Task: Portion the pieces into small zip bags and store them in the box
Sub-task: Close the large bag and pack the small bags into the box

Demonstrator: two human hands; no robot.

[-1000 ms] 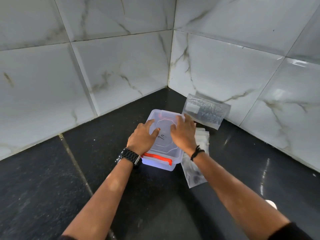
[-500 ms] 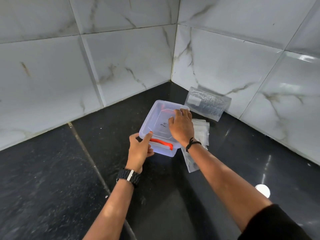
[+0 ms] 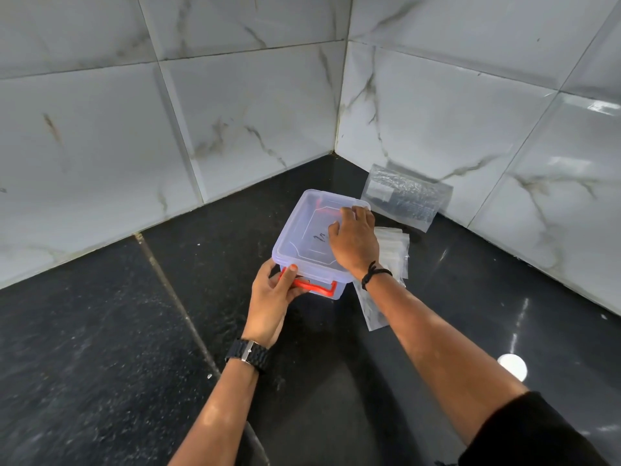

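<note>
the left hand [image 3: 274, 294] has slid off the lid and now pinches the orange clip [image 3: 314, 288]; i think the box [image 3: 314, 243] is being opened. the right hand [image 3: 354, 242] presses flat on top. the see-through plastic box sits mid-frame on the dark shiny bench [image 3: 100, 331], thin floppy zip bags [image 3: 391, 250] just right.
</note>
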